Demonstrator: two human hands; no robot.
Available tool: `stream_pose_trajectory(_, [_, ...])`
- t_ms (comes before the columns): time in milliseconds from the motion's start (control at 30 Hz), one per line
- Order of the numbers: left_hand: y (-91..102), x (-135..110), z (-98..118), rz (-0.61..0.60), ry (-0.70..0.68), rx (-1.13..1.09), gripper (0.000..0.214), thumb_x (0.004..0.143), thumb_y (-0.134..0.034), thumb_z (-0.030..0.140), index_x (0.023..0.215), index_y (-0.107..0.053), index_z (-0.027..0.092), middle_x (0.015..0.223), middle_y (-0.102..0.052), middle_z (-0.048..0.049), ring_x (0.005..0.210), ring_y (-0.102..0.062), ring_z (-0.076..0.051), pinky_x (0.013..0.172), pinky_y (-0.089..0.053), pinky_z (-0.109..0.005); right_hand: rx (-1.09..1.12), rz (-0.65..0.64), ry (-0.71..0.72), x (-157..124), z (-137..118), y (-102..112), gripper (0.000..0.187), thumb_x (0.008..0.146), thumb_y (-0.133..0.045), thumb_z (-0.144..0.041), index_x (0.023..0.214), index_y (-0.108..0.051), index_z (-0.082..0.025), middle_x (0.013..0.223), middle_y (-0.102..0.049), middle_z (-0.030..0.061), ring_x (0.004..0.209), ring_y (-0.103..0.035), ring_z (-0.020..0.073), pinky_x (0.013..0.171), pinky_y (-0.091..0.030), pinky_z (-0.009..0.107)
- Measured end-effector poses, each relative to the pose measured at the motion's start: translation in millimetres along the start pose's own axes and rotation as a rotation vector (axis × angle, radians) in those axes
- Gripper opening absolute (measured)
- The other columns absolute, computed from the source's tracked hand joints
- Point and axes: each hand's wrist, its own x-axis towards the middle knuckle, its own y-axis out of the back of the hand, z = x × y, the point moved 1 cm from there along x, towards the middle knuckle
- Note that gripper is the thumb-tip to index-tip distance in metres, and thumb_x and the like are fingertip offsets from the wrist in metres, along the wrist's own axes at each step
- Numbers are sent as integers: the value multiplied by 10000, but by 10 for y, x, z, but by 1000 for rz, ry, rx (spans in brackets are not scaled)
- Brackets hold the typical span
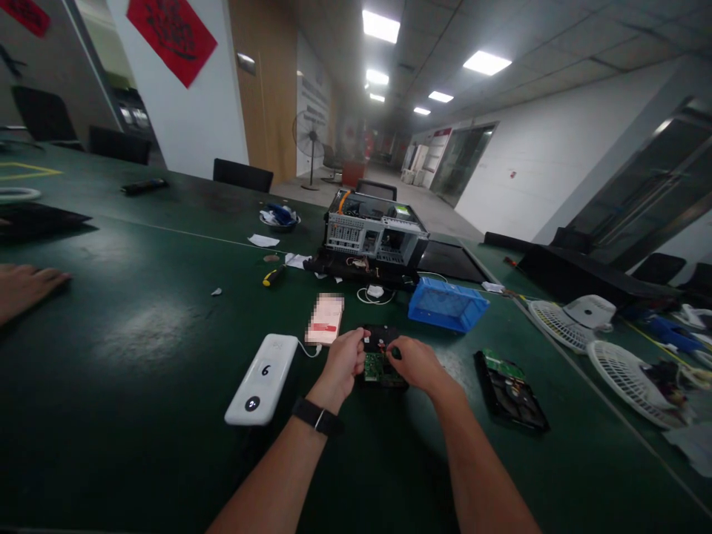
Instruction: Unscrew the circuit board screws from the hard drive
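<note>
Green circuit board is seen face-up on the hard drive [380, 365], held low on the dark table [139, 334] between both hands. Left hand [345, 362] is curled round its left edge and right hand [418, 363] pinches its right edge. Blue crate [448, 304] is noted just behind, contents not discernible. Open computer case [375, 233] lies further back, with cables inside.

Drive [380, 365] is set on table [139, 334], btwn left hand [345, 360] & right hand [416, 363]. Power bank [261, 378] is placed left, phone [325, 320] behind-left, bin [448, 304] behind-right, 2nd drive [509, 389] right; PC case [375, 233] is seated further back.
</note>
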Motion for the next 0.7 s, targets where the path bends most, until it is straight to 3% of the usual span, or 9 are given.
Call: stream_pose_trajectory(700, [-17,-23,51,29,-6,-7,264,748,-592,387,842,-560,142,500,-261,117,355,-202,-13,382,-98,-177,29,10,5,34,4,-21,198,855,-496,-318,904,-673,-245,941,-678,59,840,-619,200,695,-375,264])
